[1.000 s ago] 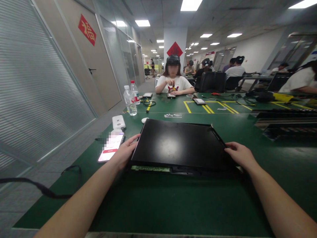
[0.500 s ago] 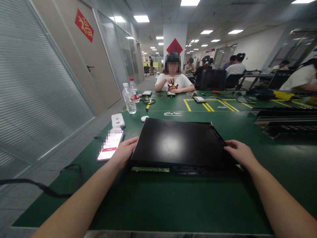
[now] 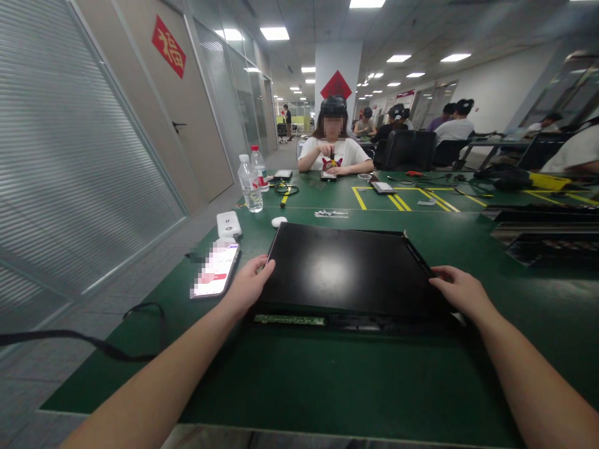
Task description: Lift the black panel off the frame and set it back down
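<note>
**Display panel (image 3: 346,268) and frame (image 3: 418,254), apparently not fully joined**

Left: left hand (image 3: 249,284) grips the panel's left edge, thumb uppermost. Centre: panel overlies frame on the green table (image 3: 374,383), near circuit strip (image 3: 290,320) exposed. Right: right hand (image 3: 461,292) pinches the right rim.

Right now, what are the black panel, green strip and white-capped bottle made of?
The panel looks like plastic or glass with a satin finish: it reflects light as a soft, blurry spot. The strip is probably circuit board, green with small pale marks; its finish is too small to judge. The bottle seems clear, glossy plastic: you can see through it.
</note>
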`<state>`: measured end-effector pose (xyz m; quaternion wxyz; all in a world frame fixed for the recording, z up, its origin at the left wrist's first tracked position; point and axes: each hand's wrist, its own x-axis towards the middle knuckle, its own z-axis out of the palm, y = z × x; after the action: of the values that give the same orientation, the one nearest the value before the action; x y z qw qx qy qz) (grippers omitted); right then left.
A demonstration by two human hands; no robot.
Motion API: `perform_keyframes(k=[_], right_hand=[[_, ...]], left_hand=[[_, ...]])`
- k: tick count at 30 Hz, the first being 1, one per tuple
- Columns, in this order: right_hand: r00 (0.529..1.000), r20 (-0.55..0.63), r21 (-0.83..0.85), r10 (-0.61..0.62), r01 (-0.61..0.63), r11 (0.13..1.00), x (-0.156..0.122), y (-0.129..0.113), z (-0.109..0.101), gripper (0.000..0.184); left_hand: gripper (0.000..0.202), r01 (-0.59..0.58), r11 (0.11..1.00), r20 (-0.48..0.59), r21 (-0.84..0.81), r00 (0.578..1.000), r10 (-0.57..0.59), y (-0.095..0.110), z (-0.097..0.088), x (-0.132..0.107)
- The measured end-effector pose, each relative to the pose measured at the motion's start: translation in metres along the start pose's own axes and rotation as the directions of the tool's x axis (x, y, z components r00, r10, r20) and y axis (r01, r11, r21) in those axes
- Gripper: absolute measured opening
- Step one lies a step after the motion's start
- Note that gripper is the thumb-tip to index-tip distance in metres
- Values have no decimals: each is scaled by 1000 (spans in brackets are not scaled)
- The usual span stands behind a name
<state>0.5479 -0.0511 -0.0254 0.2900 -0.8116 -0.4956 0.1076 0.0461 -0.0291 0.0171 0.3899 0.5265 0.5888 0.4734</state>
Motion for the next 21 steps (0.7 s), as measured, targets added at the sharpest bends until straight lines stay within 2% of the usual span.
perform_keyframes(k=[5,7,13,18,21], right_hand=[[1000,-20,51,13,-12,999,5,8,4,65],[999,-39,75,19,-16,997,7,9,4,67],[993,-29,172,117,-110,979,1,-3,-4,60],[968,-15,341,252,-232,911,-4,-10,-8,35],[956,-12,426,293,-261,866,-5,-11,-7,35]], left_hand=[[47,-70,997,62,21,996,68,-9,-2,2],[46,-110,994,87,18,990,109,-11,-4,3],[44,-276,955,118,109,958,263,-8,-7,4],[45,-394,907,101,149,918,383,-3,-8,2],[44,-424,898,89,113,905,416,-2,-7,1]])
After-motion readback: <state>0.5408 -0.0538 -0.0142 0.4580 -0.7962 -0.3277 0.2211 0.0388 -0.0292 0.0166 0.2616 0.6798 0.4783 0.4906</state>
